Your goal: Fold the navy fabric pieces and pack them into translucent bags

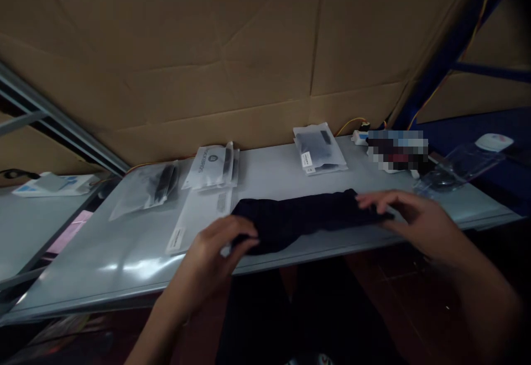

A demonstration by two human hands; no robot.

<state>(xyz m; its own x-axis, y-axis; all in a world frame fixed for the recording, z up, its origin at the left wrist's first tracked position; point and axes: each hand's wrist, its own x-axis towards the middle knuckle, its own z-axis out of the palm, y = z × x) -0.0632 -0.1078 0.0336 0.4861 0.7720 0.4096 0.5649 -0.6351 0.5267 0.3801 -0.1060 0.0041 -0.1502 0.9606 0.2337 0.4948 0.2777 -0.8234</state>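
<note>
Currently: dark folded garment (298, 218) half over flat clear bag (197, 224); left hand (215, 254) grasping one end, right hand (409, 221) on other (grip unclear); filled bags (317, 149) lie beyond.

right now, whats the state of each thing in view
dark folded garment, lying flat in a long narrow strip
left hand, on the garment's left end
right hand, fingers on the garment's right end
clear plastic bag, flat, partly under the garment, looks empty
filled plastic bag, lying flat, dark contents inside
</note>
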